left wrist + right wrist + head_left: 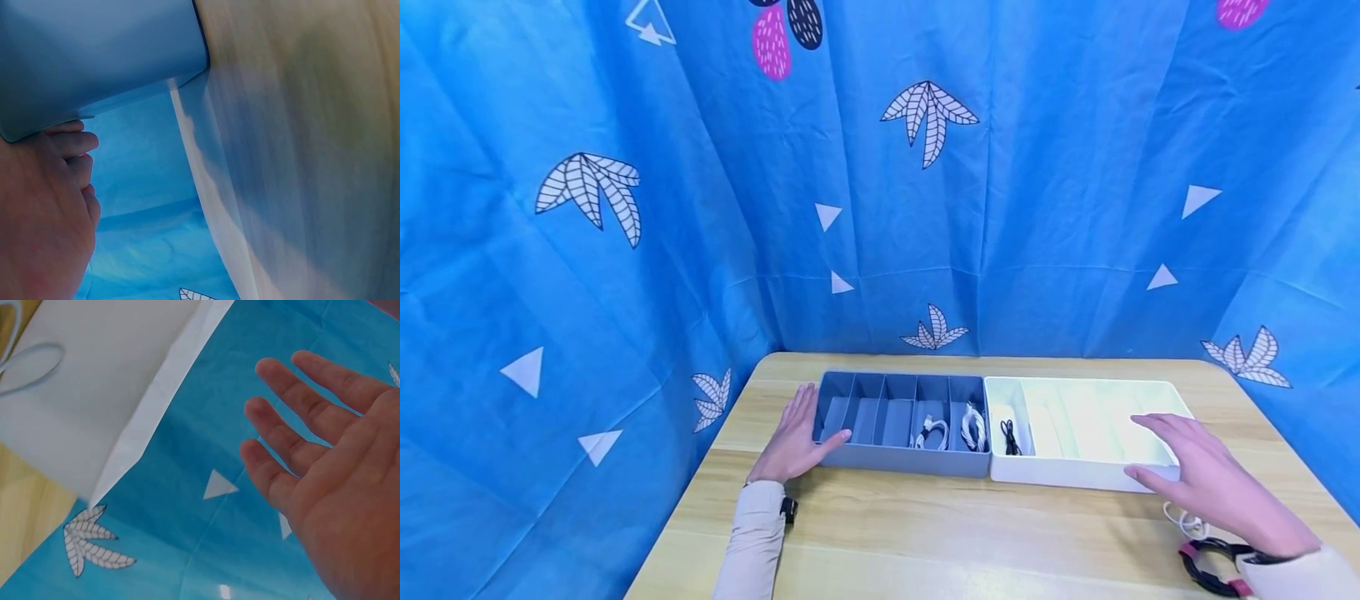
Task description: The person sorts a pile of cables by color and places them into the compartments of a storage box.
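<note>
A blue-grey divided organizer box point(902, 460) and a white one point(1067, 473) stand end to end on the table. My left hand point(788, 442) lies against the blue-grey box's left end, fingers extended along it and thumb at the front rim. In the left wrist view, that hand point(47, 212) is beside the box wall point(100, 56). White cables point(931, 431) lie in the two rightmost blue-grey compartments; a black cable point(1010, 437) lies in the white box's leftmost one. My right hand point(1213, 487), fingers extended, is at the white box's right end. The right wrist view shows its fingers point(275, 422) spread, holding nothing.
On the wooden table point(925, 533), a white cable point(1193, 527) and a black ring-shaped item with reddish parts point(1202, 579) lie near my right wrist, partly hidden. A blue patterned curtain point(1037, 208) hangs behind the table and along its sides.
</note>
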`<state>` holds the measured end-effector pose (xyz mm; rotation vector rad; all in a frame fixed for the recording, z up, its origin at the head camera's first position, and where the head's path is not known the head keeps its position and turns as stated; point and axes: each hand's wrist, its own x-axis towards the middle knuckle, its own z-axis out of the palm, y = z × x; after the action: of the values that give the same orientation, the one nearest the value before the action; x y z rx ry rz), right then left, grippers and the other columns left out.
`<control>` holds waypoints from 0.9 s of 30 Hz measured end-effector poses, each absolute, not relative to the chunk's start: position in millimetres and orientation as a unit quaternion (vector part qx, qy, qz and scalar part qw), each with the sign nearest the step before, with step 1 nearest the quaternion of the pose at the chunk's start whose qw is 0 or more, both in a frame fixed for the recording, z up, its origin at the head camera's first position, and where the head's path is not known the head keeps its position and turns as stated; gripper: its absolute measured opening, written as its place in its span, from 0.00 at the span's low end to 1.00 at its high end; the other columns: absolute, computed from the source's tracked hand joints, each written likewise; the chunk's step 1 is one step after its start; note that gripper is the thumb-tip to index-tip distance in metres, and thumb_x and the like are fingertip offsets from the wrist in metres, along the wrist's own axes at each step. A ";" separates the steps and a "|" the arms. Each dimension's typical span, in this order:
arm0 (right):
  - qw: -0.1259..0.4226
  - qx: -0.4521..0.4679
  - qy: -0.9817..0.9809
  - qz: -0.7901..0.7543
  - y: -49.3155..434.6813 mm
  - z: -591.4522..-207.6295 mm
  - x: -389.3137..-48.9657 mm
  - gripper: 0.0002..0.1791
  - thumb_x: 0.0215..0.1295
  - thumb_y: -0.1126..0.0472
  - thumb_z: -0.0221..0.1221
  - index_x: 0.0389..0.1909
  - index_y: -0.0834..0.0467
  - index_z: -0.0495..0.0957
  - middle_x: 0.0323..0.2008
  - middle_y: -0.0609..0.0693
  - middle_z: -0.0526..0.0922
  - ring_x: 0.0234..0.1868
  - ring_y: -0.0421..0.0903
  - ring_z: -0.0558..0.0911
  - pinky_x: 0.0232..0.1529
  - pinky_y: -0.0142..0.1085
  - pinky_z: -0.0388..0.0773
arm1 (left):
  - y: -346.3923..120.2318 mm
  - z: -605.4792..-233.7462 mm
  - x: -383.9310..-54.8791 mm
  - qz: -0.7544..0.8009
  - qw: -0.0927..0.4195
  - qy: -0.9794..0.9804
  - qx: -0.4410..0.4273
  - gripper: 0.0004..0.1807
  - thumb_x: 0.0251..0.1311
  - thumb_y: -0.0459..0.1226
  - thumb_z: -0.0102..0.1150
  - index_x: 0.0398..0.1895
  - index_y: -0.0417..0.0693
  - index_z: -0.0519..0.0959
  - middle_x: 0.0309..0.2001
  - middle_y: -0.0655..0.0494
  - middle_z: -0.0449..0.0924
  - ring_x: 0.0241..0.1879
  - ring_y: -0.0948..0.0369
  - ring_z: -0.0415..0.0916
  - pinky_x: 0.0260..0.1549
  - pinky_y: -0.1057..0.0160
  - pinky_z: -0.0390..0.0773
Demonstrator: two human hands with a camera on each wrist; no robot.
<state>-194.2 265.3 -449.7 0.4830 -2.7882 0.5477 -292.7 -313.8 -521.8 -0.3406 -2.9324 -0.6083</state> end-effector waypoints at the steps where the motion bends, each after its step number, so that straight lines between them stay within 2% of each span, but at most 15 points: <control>1: 0.127 0.162 -0.960 0.192 268.0 -451.1 -192.8 0.39 0.56 0.45 0.69 0.62 0.64 0.71 0.60 0.66 0.73 0.60 0.66 0.69 0.54 0.63 0.64 | -313.5 -522.0 -292.7 -0.201 0.063 -0.971 -0.113 0.61 0.56 0.75 0.44 0.80 0.45 0.41 0.81 0.47 0.38 0.81 0.50 0.33 0.78 0.44 0.42; 11: 0.115 0.121 -0.964 0.209 298.2 -471.1 -183.4 0.38 0.57 0.48 0.69 0.61 0.67 0.70 0.58 0.74 0.72 0.57 0.72 0.67 0.52 0.64 0.63 | -313.3 -526.0 -292.4 -0.195 0.060 -0.973 -0.111 0.61 0.56 0.75 0.43 0.80 0.44 0.41 0.81 0.49 0.35 0.81 0.50 0.33 0.78 0.43 0.43; 18: 0.113 0.084 -0.973 0.184 324.2 -480.2 -179.5 0.42 0.55 0.46 0.70 0.61 0.71 0.69 0.57 0.77 0.71 0.53 0.74 0.67 0.48 0.66 0.65 | -311.9 -523.6 -292.7 -0.201 0.058 -0.971 -0.112 0.60 0.57 0.74 0.44 0.80 0.46 0.38 0.81 0.50 0.34 0.81 0.50 0.32 0.78 0.43 0.41; 21: 0.123 0.074 -0.975 0.173 336.9 -483.2 -177.2 0.42 0.54 0.46 0.71 0.59 0.72 0.70 0.55 0.78 0.73 0.52 0.74 0.68 0.47 0.66 0.66 | -311.2 -522.6 -292.8 -0.200 0.055 -0.971 -0.114 0.60 0.57 0.74 0.44 0.80 0.48 0.36 0.81 0.50 0.34 0.81 0.49 0.32 0.78 0.43 0.41; 27: 0.156 0.050 -0.971 0.172 360.9 -493.8 -168.4 0.41 0.55 0.47 0.70 0.58 0.73 0.69 0.54 0.80 0.71 0.51 0.76 0.66 0.50 0.68 0.60 | -311.5 -522.2 -292.3 -0.203 0.060 -0.970 -0.119 0.59 0.59 0.72 0.46 0.80 0.48 0.36 0.81 0.49 0.34 0.81 0.48 0.32 0.78 0.42 0.42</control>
<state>-168.4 360.9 -493.8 0.1444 -2.7822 0.4923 -292.3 -311.5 -522.2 -0.3597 -2.9366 -0.6144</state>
